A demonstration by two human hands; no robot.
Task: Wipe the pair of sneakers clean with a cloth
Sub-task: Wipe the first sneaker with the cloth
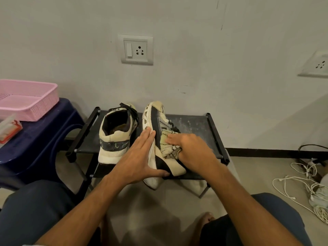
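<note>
Two cream-and-black sneakers lie on a low black rack [198, 121]. The left sneaker [116, 134] stands upright with its heel toward me. The right sneaker [158, 121] is tipped on its side, sole facing left. My left hand [136, 157] steadies it with straight fingers flat against the sole and the thumb under the heel end. My right hand [190, 150] presses a crumpled cream cloth [169, 146] with dark stripes against the sneaker's upper side, its fingers bunched over the cloth.
A blue plastic stool [44, 132] at the left carries a pink basket [26, 98] and a small red-and-white pack [8, 128]. White cables [301, 183] lie on the floor at the right. The wall with sockets [136, 49] is close behind the rack. My knees frame the bottom.
</note>
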